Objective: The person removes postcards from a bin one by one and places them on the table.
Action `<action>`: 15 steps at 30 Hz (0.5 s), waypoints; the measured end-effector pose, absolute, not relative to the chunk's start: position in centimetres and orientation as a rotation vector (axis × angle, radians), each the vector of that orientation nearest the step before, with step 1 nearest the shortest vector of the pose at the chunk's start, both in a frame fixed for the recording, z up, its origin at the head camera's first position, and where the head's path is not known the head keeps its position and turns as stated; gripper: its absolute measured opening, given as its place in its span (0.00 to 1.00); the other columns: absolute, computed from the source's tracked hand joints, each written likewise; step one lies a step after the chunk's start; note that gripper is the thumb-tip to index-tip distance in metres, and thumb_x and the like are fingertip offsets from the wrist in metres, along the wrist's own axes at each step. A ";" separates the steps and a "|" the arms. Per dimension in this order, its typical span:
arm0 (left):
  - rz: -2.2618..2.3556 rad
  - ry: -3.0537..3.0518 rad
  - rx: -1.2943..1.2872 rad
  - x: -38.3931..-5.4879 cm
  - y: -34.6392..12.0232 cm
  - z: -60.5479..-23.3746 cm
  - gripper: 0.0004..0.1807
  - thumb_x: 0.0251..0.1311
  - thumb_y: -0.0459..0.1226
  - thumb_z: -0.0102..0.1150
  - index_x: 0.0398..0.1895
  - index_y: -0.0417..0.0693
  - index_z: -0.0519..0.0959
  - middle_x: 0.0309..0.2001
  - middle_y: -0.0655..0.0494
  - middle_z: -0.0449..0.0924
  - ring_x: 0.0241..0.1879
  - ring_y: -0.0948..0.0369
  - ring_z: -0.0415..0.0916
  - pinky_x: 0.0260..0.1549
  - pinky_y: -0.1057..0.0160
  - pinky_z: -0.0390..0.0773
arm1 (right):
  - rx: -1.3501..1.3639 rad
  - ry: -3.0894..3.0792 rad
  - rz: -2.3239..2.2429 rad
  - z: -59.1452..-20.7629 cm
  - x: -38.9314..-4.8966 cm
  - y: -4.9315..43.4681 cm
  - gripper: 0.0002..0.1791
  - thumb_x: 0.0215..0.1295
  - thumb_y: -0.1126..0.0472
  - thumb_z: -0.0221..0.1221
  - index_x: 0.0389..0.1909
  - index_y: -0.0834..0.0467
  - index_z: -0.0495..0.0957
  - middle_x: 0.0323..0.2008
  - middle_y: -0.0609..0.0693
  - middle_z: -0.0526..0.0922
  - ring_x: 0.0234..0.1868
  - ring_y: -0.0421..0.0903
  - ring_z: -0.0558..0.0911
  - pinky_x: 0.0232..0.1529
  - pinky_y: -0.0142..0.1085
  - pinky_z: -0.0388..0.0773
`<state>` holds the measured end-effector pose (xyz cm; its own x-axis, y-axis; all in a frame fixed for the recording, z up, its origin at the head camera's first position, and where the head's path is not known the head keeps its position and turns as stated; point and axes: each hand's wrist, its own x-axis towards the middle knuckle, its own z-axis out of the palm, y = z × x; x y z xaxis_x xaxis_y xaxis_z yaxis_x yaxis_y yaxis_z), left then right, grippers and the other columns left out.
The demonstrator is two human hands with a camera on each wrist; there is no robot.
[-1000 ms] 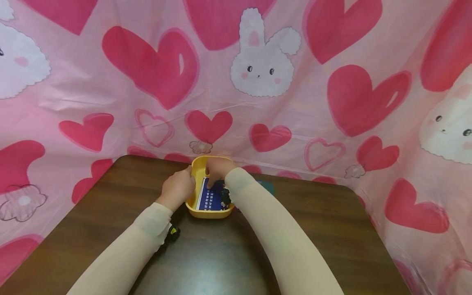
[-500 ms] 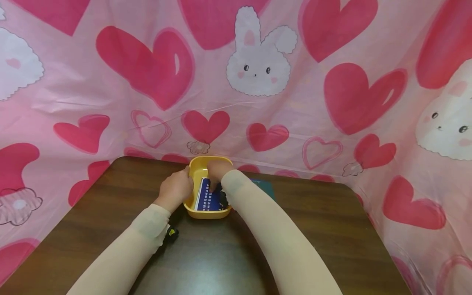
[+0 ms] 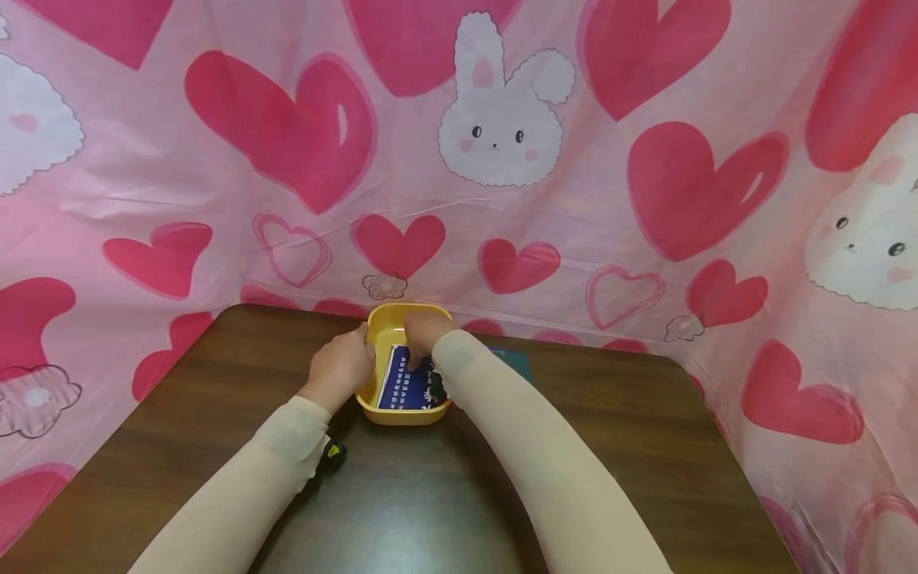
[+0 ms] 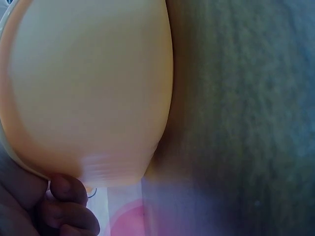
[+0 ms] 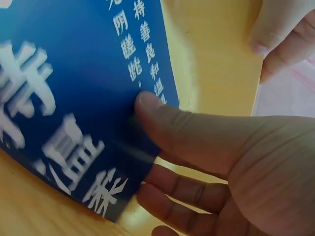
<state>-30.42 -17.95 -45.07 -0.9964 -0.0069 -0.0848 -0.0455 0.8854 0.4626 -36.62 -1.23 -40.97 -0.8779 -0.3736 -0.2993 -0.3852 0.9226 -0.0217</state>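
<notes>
A yellow plastic bin (image 3: 405,417) stands near the far edge of the table. My left hand (image 3: 343,365) grips its left rim; in the left wrist view the curled fingertips (image 4: 69,189) show at the bin's end, beside its smooth outer wall (image 4: 93,88). Inside the bin is a blue-covered book (image 3: 402,391) with white printed characters. My right hand (image 3: 425,333) reaches into the bin and pinches the book at a corner. The right wrist view shows the thumb (image 5: 152,105) flat on the cover, with fingers below the corner. The book's right part is hidden by the right wrist in the head view.
A flat teal item (image 3: 514,364) lies on the brown wooden table (image 3: 610,414), right of the bin and partly behind the right forearm. A pink cloth (image 3: 402,183) with hearts and rabbits hangs close behind the bin.
Both hands keep their places on the bin and the book. More of the book's white characters show beside the right wrist than half a second ago. The head view has shifted slightly.
</notes>
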 end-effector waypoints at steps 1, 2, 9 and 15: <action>0.734 2.972 -0.044 -30.4 -17.9 -45.1 0.37 0.86 0.46 0.48 0.90 0.40 0.61 0.72 0.30 0.82 0.43 0.43 0.86 0.48 0.40 0.91 | -0.566 2.777 0.054 -41.1 -36.9 -1.2 0.32 0.60 0.47 0.85 0.62 0.53 0.87 0.48 0.47 0.93 0.48 0.46 0.88 0.69 0.43 0.88; 0.735 2.972 -0.044 -30.4 -18.0 -45.1 0.37 0.86 0.46 0.48 0.91 0.40 0.61 0.71 0.31 0.83 0.43 0.43 0.86 0.48 0.40 0.91 | -0.561 2.776 0.051 -41.9 -37.8 -1.3 0.32 0.59 0.46 0.86 0.62 0.52 0.88 0.48 0.47 0.93 0.49 0.46 0.88 0.69 0.42 0.88; 0.726 2.970 -0.047 -30.7 -18.0 -45.3 0.36 0.86 0.45 0.46 0.91 0.40 0.61 0.74 0.31 0.81 0.49 0.41 0.86 0.51 0.37 0.90 | -0.630 2.751 -0.129 -43.1 -40.6 -0.4 0.21 0.59 0.43 0.85 0.45 0.50 0.90 0.39 0.44 0.90 0.41 0.44 0.85 0.52 0.38 0.90; 0.720 2.974 -0.070 -30.6 -17.9 -45.1 0.36 0.86 0.45 0.48 0.90 0.40 0.62 0.76 0.31 0.79 0.58 0.36 0.88 0.57 0.34 0.89 | -0.499 2.659 -0.624 -40.3 -38.9 1.5 0.17 0.69 0.54 0.80 0.52 0.50 0.86 0.48 0.51 0.88 0.47 0.50 0.86 0.50 0.41 0.93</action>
